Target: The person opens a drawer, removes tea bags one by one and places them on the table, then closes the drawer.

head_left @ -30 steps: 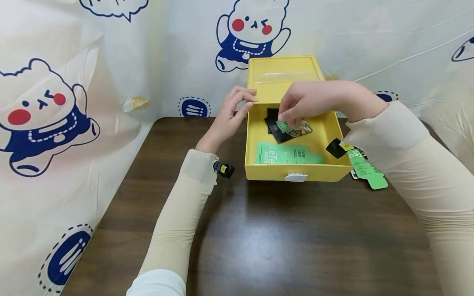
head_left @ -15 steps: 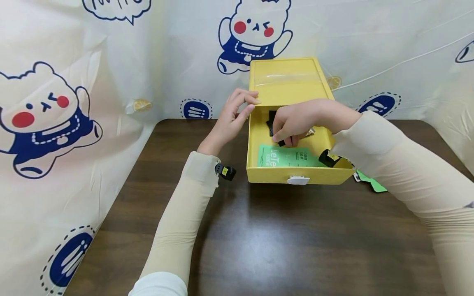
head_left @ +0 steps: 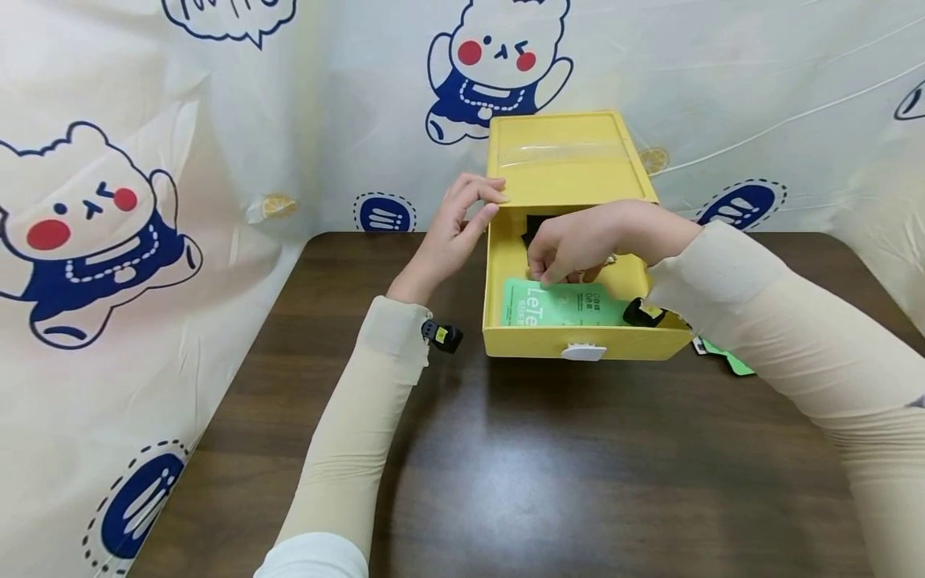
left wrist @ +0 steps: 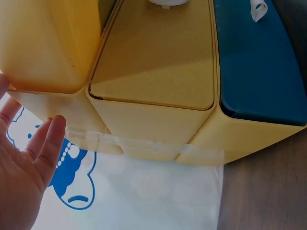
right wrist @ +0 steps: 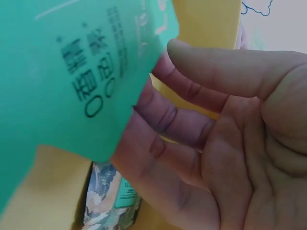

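Note:
A green printed card (head_left: 556, 305) with white "LeTe" lettering lies at the front of the pulled-out yellow drawer (head_left: 523, 343). My right hand (head_left: 596, 237) reaches into the drawer and pinches the card's rear edge; in the right wrist view the thumb meets the edge of the green card (right wrist: 72, 91), with fingers curled behind it. Below sits a glossy picture piece (right wrist: 110, 196) with a green label. Part of a black card (head_left: 533, 225) shows deeper in, mostly hidden by the hand. My left hand (head_left: 458, 217) rests at the yellow cabinet's (head_left: 571, 181) left edge, fingers loosely extended.
Another green piece (head_left: 730, 360) lies on the brown table (head_left: 462, 482), right of the drawer, partly under the right sleeve. The left wrist view shows a closed yellow drawer (left wrist: 158, 52) and a blue drawer (left wrist: 264, 62) below. A patterned white curtain (head_left: 347, 96) stands behind.
My right hand has moved toward the drawer's front, from the small green-and-picture piece over the black card to the large green card. The left hand stays at the cabinet's edge.

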Motion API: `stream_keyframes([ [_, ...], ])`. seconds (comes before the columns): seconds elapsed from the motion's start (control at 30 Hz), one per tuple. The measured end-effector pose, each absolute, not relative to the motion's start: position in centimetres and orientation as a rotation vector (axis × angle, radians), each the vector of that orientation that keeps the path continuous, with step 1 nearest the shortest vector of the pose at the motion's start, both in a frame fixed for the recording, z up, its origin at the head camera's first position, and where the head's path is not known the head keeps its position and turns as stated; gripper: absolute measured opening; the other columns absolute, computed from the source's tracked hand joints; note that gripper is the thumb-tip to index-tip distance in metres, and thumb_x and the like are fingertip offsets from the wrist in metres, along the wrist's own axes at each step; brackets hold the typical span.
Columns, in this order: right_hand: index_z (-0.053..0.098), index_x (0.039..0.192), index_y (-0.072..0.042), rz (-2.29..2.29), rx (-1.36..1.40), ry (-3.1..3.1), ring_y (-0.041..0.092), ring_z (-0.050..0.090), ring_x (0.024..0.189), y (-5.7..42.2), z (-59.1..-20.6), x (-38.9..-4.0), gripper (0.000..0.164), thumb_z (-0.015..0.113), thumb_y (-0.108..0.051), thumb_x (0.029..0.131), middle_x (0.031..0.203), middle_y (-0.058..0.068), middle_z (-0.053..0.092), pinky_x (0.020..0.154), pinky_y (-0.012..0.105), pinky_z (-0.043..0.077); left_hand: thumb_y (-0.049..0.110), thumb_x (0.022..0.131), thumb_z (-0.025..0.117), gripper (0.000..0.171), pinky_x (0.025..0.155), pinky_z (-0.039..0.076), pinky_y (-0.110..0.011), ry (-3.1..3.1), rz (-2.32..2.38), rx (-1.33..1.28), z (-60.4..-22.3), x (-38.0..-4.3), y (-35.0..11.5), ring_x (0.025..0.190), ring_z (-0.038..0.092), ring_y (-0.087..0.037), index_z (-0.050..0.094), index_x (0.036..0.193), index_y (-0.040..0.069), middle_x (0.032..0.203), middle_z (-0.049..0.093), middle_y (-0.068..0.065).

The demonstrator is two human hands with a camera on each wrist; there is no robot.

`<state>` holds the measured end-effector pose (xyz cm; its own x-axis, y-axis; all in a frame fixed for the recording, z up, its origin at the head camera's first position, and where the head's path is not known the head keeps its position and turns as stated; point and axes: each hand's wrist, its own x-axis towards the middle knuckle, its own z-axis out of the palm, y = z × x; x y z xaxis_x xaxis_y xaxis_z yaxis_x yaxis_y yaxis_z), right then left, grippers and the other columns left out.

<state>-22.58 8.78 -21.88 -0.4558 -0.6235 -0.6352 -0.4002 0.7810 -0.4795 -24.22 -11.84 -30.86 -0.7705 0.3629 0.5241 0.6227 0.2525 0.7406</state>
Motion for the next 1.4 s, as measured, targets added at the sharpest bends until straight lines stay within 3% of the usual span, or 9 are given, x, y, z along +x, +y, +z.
stream_keyframes([
  [0.23, 0.060, 0.105, -0.011, -0.345, -0.756, 2.085, 0.015, 0.040, 0.063, 9.1, -22.2, -22.7, 0.008, 0.054, -0.015, 0.101, 0.082, -0.001, 0.047, 0.054, 0.023, 0.031, 0.010, 0.103, 0.049, 0.019, 0.097, 0.054, -0.033, -2.284, -1.528, -0.925, -30.8, -24.2, -11.6, 0.135, 0.039, -0.018, 0.063, 0.111, 0.000, 0.136, 0.051, -0.014],
  [0.63, 0.060, 0.107, -0.006, -0.427, -0.778, 2.156, 0.016, 0.042, 0.062, 9.6, -21.0, -22.6, 0.011, 0.050, -0.011, 0.102, 0.088, 0.003, 0.058, 0.052, 0.023, 0.035, 0.010, 0.103, 0.049, 0.019, 0.105, 0.049, -0.036, -2.269, -1.531, -0.927, -30.8, -24.1, -11.7, 0.135, 0.038, -0.020, 0.063, 0.111, -0.001, 0.135, 0.051, -0.015],
  [0.93, 0.060, 0.109, -0.007, -0.505, -0.784, 2.203, 0.019, 0.047, 0.077, 10.9, -19.4, -22.7, 0.013, 0.050, -0.012, 0.103, 0.095, 0.003, 0.061, 0.060, 0.026, 0.038, 0.009, 0.103, 0.049, 0.019, 0.108, 0.043, -0.031, -2.276, -1.502, -0.926, -30.8, -24.2, -11.8, 0.135, 0.039, -0.021, 0.064, 0.110, 0.000, 0.134, 0.052, -0.015],
  [1.1, 0.058, 0.113, -0.007, -0.560, -0.736, 2.249, 0.017, 0.046, 0.068, 12.2, -18.0, -22.8, 0.015, 0.049, -0.012, 0.104, 0.092, 0.002, 0.059, 0.056, 0.025, 0.037, 0.009, 0.103, 0.049, 0.020, 0.105, 0.046, -0.031, -2.274, -1.515, -0.927, -30.6, -24.4, -11.7, 0.135, 0.039, -0.021, 0.064, 0.111, -0.001, 0.135, 0.052, -0.015],
  [1.2, 0.058, 0.113, -0.007, -0.596, -0.692, 2.294, 0.017, 0.047, 0.068, 13.0, -17.5, -22.7, 0.014, 0.049, -0.013, 0.104, 0.088, 0.002, 0.056, 0.056, 0.026, 0.039, 0.008, 0.103, 0.050, 0.019, 0.107, 0.042, -0.033, -2.265, -1.504, -0.939, -30.7, -24.3, -11.7, 0.133, 0.039, -0.024, 0.064, 0.110, -0.001, 0.134, 0.053, -0.016],
  [1.4, 0.059, 0.117, -0.008, -0.648, -0.659, 2.367, 0.020, 0.055, 0.090, 14.3, -16.7, -23.3, 0.018, 0.050, -0.015, 0.104, 0.098, 0.003, 0.060, 0.069, 0.032, 0.050, 0.008, 0.103, 0.049, 0.018, 0.108, 0.041, -0.038, -2.265, -1.494, -0.946, -30.9, -24.1, -12.1, 0.133, 0.039, -0.026, 0.064, 0.110, 0.000, 0.135, 0.053, -0.016],
])
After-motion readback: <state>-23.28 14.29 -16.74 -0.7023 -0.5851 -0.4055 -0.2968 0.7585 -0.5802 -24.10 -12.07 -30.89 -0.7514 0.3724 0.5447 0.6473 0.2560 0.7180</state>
